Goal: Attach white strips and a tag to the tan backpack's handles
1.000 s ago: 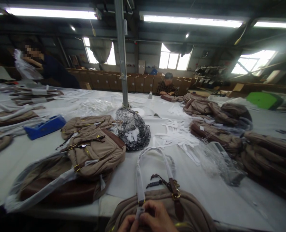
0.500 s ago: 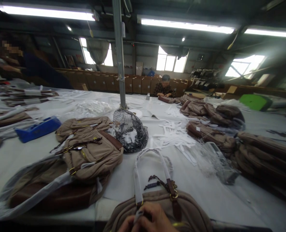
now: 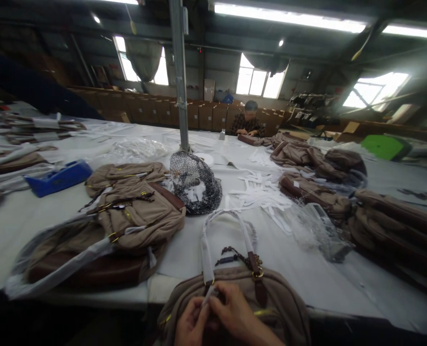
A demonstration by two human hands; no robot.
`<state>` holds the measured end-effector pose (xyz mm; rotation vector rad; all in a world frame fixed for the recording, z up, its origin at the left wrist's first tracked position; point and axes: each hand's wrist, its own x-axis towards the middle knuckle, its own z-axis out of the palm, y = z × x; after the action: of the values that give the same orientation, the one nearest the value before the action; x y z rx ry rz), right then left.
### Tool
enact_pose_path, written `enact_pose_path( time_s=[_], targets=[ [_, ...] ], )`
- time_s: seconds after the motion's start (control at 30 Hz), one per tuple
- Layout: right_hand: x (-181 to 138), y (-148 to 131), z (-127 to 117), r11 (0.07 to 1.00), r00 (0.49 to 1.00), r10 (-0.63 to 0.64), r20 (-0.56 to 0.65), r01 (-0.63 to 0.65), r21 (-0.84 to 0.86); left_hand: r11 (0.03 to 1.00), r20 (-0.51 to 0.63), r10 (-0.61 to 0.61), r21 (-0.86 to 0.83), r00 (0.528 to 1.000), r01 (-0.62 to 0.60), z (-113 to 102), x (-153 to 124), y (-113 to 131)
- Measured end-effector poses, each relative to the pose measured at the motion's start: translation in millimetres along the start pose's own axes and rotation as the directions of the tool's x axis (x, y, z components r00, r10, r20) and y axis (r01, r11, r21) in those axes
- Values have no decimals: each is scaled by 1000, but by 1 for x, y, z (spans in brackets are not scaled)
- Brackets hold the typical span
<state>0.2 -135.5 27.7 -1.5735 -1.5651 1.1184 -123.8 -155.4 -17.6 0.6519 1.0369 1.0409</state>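
Observation:
A taupe handbag (image 3: pixel 283 298) with brown leather trim lies at the table's front edge in front of me. Its looped handle (image 3: pixel 206 242) is wrapped in white material and stretches away over the table. Dark braided tassels (image 3: pixel 229 258) hang by the right handle ring. My left hand (image 3: pixel 190 319) and my right hand (image 3: pixel 233 307) meet at the left base of the handle. Fingers of both are pinched on a narrow white strip (image 3: pixel 208 294) there. The strip's lower end is hidden by the fingers.
To the left lie more taupe bags (image 3: pixel 137 216) and a blue tape dispenser (image 3: pixel 58 177). A black-and-white mesh bundle (image 3: pixel 195 185) sits by a metal post (image 3: pixel 180 81). White strips (image 3: pixel 258 190), clear plastic (image 3: pixel 317 228) and stacked bags (image 3: pixel 396 230) are right. A co-worker (image 3: pixel 249 122) sits across.
The view has tilted down, showing more of the handbag and my hands. Both hands remain at the left handle base, pinching the white strip. The person at far left has moved mostly out of view.

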Motion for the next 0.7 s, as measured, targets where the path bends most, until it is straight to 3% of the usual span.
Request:
enact_pose_path(
  time_s=[0.43,0.57,0.7],
  targets=[
    [0,2,1,997,999,22,25,-24,76,999,-52,10,-45,999,-12,3,-4,4],
    [4,1,0,987,997,64,48,-70,143,992,-78,-20,-124,997,10,4,-4,2],
    [6,2,1,946,983,127,133,-160,282,998,-117,24,-50,993,-30,1,-5,3]
  ],
)
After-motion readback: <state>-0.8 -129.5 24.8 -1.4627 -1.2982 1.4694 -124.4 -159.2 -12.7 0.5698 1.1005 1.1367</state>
